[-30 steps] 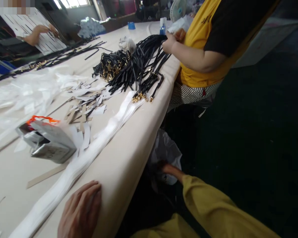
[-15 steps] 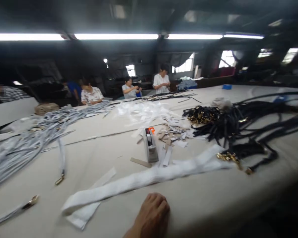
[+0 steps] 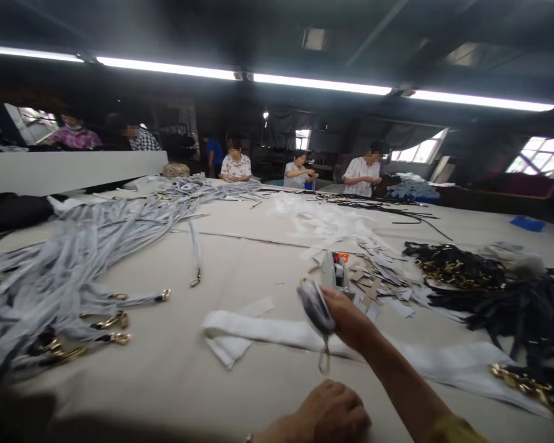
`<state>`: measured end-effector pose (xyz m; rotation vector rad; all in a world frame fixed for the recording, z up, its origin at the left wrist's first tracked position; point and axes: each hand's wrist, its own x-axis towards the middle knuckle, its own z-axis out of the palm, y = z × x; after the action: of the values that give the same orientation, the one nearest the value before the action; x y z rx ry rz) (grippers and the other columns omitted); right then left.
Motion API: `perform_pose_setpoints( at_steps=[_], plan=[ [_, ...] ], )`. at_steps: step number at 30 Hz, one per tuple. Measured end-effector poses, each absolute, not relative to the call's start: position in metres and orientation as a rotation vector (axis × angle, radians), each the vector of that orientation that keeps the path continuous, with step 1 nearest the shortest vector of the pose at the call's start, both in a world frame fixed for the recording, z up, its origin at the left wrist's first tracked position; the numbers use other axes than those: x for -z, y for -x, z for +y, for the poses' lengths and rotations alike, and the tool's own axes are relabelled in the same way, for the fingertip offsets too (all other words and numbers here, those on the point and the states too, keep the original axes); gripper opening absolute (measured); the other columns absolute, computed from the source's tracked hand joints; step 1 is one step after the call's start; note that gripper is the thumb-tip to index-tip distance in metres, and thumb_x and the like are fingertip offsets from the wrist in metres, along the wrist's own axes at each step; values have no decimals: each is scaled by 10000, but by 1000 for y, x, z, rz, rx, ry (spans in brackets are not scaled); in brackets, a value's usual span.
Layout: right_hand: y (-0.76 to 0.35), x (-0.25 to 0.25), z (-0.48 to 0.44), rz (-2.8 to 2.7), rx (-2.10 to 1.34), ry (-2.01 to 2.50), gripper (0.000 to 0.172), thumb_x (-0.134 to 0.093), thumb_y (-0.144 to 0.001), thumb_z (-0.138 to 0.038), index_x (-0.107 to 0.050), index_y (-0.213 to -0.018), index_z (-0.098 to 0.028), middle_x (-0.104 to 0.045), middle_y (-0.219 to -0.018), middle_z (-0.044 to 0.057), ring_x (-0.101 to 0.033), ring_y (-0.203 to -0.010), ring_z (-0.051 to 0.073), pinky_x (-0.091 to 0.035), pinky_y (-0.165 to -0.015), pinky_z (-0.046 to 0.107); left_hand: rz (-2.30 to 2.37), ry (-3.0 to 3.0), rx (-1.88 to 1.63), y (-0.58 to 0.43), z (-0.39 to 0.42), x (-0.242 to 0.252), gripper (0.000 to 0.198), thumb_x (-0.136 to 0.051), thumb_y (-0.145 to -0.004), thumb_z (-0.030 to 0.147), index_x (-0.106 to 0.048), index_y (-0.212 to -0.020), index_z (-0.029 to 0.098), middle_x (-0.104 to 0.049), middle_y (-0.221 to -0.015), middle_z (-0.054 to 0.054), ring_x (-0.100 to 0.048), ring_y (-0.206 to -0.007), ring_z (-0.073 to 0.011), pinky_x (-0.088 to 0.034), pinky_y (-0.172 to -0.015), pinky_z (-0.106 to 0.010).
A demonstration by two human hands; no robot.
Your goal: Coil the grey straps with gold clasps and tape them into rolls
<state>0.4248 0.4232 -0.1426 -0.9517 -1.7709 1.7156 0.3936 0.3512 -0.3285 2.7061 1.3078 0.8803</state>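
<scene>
The right hand point(image 3: 346, 317), fingers closed along one side, pinches a flattened, rounded grey bundle point(image 3: 312, 306); blur hides its exact texture. A slim metal piece point(image 3: 324, 357) dangles from its lower end. The bundle is above the white band point(image 3: 272, 330), a soft, flat strip folded over at its left end, and just left of the boxy grey tape dispenser point(image 3: 327, 271) with its orange part. The left hand point(image 3: 335, 413) rests nearer on the smooth, pale table cover point(image 3: 175, 387), fingers curled; whether they grip anything I cannot tell.

Far left to near left, limp grey straps point(image 3: 101, 237) heap in long ribbons, ending in shiny gold clasps point(image 3: 120, 338). On the right, flat paper strips point(image 3: 373, 271) lie scattered beside glossy black straps point(image 3: 526, 311). Beyond, thin, translucent film point(image 3: 314, 215) sprawls, crumpled.
</scene>
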Motion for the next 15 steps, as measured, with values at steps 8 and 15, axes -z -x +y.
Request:
perform_pose_setpoints(
  at_steps=[8,15],
  plan=[
    [-331,157,502,-1982,-1210,1190,370,-690,-720,-314,-669,-1051,-150,-696,-1024,121,-614,-957,251,-468,-911,411,1836,-2236,-1074,-229,264,265,128,-531,-881,170,-590,-981,222,-690,-967,-29,-639,-894,-167,-502,-800,-272],
    [-384,254,439,-2555,-777,806,231,-562,-864,-391,-744,-879,-249,-742,-940,66,-667,-916,261,-517,-870,394,2885,-1386,-814,-47,233,249,243,-427,-945,240,-640,-1041,175,-671,-1110,-105,-589,-1061,-247,-439,-985,-385]
  ],
)
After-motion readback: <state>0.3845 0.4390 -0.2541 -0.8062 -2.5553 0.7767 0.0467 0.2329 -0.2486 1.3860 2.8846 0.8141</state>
